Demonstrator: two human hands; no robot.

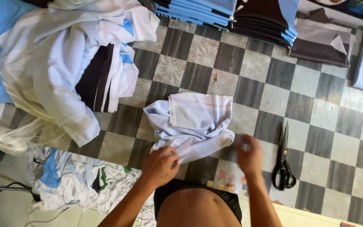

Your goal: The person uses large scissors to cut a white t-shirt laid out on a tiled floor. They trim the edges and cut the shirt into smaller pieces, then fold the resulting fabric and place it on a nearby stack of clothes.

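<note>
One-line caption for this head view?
Left hand grips a crumpled pale cloth on a checkered table; right hand hovers, blurred, beside black scissors.

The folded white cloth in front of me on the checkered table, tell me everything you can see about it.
The folded white cloth is a pale, thin-looking fabric with a faint bluish tint, loosely folded into a rough square with a rumpled layer spilling out beneath and to the left. It lies flat on the checkered table, near the front edge. The left hand pinches its lower edge; the right hand, blurred, hovers just right of it, contact unclear. Black scissors lie apart to the right.
</note>
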